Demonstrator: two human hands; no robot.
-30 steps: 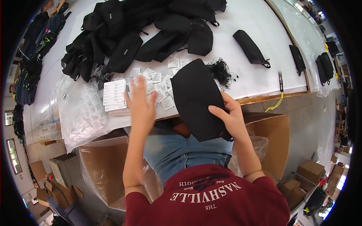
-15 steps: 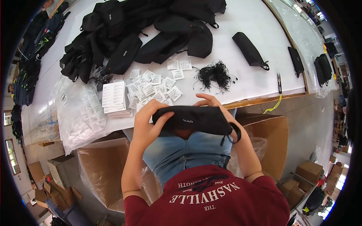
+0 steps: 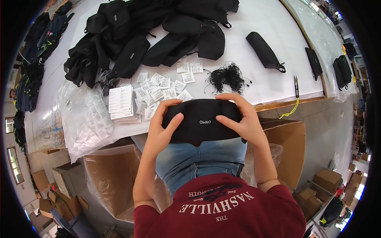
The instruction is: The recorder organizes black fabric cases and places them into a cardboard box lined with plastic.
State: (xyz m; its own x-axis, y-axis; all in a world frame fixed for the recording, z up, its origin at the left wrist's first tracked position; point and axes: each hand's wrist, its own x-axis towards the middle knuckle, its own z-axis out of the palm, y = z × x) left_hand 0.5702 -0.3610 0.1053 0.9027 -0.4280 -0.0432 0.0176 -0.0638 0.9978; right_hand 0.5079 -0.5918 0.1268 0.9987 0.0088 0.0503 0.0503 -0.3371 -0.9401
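Observation:
A black fabric pouch (image 3: 198, 113) with small pale lettering is held level above my lap, close to the table's front edge. My left hand (image 3: 160, 129) grips its left end, thumb on the face and fingers behind the upper edge. At the other end my right hand (image 3: 248, 123) clasps it the same way. Just beyond the pouch lie loose white printed tags (image 3: 156, 93), a stack of white cards (image 3: 120, 101) and a tangle of thin black cords (image 3: 228, 77).
Many black pouches (image 3: 131, 57) are heaped across the table's far left. One pouch (image 3: 264, 50) lies alone at the right, near a slim pointed metal tool (image 3: 296, 87) with a yellow cord. Clear plastic (image 3: 81, 131) drapes over the left edge. Cardboard boxes (image 3: 287, 146) stand below.
My right hand has come round onto the pouch's right end, its thumb now on the face. The pouch has turned its lettered face more fully upward, and its end loop is now hidden.

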